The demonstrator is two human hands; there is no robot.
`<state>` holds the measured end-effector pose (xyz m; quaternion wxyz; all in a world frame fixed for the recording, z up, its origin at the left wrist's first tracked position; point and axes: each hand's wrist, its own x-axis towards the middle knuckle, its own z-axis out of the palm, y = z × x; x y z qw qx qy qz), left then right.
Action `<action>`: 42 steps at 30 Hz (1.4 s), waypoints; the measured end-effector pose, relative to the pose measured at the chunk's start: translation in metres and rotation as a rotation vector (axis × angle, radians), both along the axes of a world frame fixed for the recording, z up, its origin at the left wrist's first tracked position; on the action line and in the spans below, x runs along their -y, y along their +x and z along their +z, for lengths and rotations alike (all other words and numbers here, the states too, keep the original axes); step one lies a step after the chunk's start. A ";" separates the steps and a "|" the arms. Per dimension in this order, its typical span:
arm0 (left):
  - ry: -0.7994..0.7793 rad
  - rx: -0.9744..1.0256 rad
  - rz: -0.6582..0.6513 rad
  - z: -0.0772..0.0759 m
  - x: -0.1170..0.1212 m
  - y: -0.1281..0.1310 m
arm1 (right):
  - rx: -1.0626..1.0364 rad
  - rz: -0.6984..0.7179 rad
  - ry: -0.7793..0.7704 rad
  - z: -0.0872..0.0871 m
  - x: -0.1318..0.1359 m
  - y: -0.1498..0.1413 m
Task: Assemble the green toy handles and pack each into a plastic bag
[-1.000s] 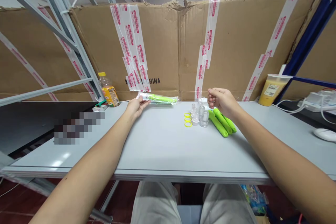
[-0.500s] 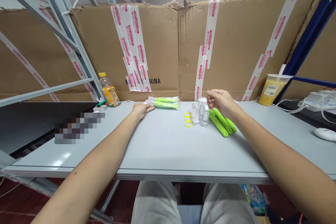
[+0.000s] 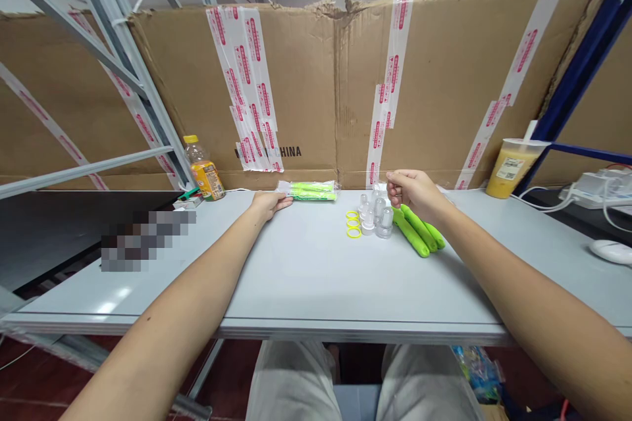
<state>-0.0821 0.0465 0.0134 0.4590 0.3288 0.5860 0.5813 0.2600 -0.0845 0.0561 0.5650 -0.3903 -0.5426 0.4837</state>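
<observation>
My left hand [image 3: 269, 202] lies flat on the grey table [image 3: 306, 276], fingers stretched out and touching the near end of a clear bag of green pieces [image 3: 310, 191]. Over a cluster of small clear caps [image 3: 375, 217] hovers my right hand [image 3: 413, 192], its fingers curled into a pinch; I cannot make out what is in them, if anything. Three yellow rings [image 3: 353, 223] lie left of the caps. Several loose green sticks [image 3: 419, 231] lie under and beside my right wrist.
A taped cardboard wall [image 3: 320, 92] closes the back of the table. A small bottle of orange drink [image 3: 203, 170] stands at the back left, and a lidded cup of orange drink [image 3: 513, 168] at the back right. Farther right lie a power strip [image 3: 600, 187] and a white mouse [image 3: 612, 251].
My left hand set the bag of green pieces down at the back of the table and let go, then settled flat beside it. My right hand edged slightly left above the caps.
</observation>
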 end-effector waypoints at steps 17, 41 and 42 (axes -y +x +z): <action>0.084 -0.779 0.220 0.010 0.023 -0.008 | 0.570 -0.407 0.256 0.010 0.002 0.022; 0.889 -1.357 -0.894 0.015 0.128 0.109 | 0.963 -0.333 -0.476 -0.011 -0.011 0.077; 0.865 -1.377 -0.906 0.015 0.127 0.107 | 0.962 -0.323 -0.483 -0.013 -0.012 0.078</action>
